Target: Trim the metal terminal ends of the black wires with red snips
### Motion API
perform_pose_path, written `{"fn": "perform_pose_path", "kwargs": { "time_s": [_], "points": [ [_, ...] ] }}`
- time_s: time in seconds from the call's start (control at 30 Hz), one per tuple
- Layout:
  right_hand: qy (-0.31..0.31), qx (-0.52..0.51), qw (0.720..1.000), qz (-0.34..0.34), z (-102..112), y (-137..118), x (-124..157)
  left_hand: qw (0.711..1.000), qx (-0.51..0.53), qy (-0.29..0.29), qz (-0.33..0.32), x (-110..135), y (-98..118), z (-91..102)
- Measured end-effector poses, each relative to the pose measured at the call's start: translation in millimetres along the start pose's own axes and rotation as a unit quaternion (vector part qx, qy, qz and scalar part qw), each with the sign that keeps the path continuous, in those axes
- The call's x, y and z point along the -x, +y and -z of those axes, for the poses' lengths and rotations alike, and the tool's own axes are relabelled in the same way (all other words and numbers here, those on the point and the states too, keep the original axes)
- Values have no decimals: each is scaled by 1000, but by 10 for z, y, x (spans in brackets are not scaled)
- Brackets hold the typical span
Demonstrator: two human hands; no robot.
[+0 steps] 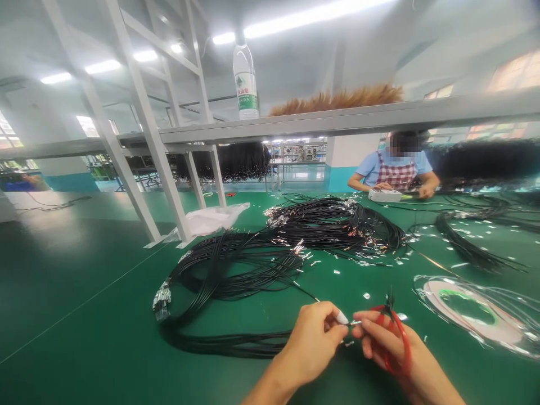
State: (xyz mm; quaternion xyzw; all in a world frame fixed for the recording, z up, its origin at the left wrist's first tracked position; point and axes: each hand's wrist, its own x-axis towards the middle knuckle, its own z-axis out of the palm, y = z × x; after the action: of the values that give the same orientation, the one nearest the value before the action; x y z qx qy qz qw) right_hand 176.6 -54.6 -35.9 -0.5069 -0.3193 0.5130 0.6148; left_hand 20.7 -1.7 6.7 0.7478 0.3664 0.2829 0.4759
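Cable work on a green table (105, 326), read from left to right. At left, a grey shelf frame (137, 185) stands on the table, with a crumpled clear plastic bag (215, 219) beside its feet. Right of it, a looped bundle of black cables (211, 270) bends around a cluster of silvery ends (162, 298), its lower strands running towards the near side. The left hand (306, 337) has thumb and forefinger closed in a pinch on a single cable end (349, 324); a white cover sits on one fingertip. Beyond lies a heap of cut cables (324, 225), nearer the table's far edge. The cable end lies between the two hands, its silvery tip just at the right fingertips. The right hand (390, 337) brings thumb and forefinger almost together at that tip, and carries red-handled cutters (405, 343), head upward; whether the tip is gripped cannot be told. The step in hand appears to be fine handling of this one end; the next move probably calls for a steady left pinch and precise right fingertips. Towards the right edge lies a flat coil (434, 295).
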Motion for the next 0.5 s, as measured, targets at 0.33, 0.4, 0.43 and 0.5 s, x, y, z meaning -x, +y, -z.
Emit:
{"fn": "perform_pose_path", "kwargs": {
  "time_s": [0.33,0.4,0.43,0.5],
  "points": [
    [-104,145,984,16,-9,-135,107,1000,-9,13,16,9,-126,-51],
    [-111,145,983,3,-10,-153,128,999,23,28,29,7,-124,-52],
    [-94,138,986,1,-14,-159,138,998,42,34,33,7,-117,-52],
    [-27,130,991,4,-25,-165,150,996,77,40,34,11,-97,-50]
  ]
}}
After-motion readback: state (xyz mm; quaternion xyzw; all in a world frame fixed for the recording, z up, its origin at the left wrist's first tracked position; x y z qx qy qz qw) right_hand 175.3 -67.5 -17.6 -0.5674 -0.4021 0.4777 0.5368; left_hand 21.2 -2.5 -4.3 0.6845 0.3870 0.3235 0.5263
